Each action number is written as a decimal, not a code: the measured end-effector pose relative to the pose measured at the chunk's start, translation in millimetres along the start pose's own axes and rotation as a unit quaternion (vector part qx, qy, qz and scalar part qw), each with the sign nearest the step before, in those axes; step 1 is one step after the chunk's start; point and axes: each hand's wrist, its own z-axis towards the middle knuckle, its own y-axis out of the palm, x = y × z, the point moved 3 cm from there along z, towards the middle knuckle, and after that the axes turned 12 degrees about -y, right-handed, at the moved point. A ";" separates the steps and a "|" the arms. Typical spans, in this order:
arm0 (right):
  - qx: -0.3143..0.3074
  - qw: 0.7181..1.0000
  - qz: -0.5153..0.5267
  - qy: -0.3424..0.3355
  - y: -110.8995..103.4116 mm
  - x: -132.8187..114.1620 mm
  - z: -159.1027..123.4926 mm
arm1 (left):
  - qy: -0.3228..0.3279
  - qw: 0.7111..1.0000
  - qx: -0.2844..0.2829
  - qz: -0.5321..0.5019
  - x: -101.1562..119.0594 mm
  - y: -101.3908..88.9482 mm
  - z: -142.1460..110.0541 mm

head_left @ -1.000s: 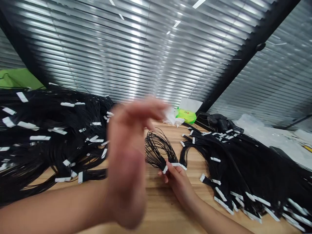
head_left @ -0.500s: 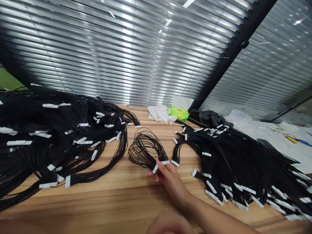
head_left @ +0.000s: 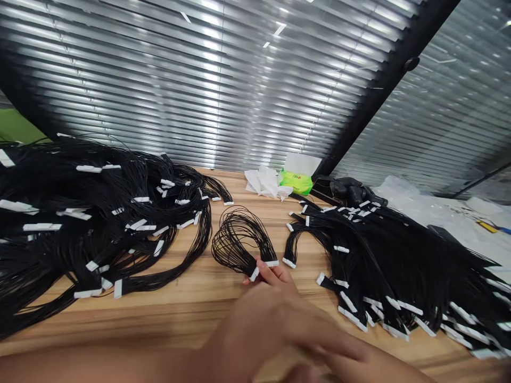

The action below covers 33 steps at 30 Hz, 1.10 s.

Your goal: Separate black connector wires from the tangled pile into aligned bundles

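A tangled heap of black wires with white tabs (head_left: 99, 223) lies left. The open left hand (head_left: 267, 324) crosses near the right hand (head_left: 271, 275), which pinches a looped black wire bundle (head_left: 239, 242); hasty movement could snag its loops on the tabbed wire heap (head_left: 391, 271) at right.

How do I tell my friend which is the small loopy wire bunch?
Two huge heaps of white-tagged black wires lie on the wooden table. Between them sits a small looped bundle of black wires. Only it is held, pinched at its white tags by the right hand.
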 end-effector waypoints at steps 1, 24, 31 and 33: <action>0.005 1.000 -0.002 0.005 1.4 -0.9 -1.3 | -0.007 0.999 0.005 -0.043 -8.3 -2.0 10.0; 0.063 0.988 -0.100 -0.099 2.6 -21.7 0.0 | -0.268 0.955 0.062 -0.113 -116.3 -3.3 19.2; 0.052 0.987 -0.107 -0.104 2.7 -18.2 -0.3 | -0.179 0.980 0.077 -0.040 -109.5 -9.3 22.3; 0.049 0.988 -0.101 -0.106 2.6 -18.1 -0.3 | -0.156 0.984 0.083 0.007 -106.2 -10.8 22.6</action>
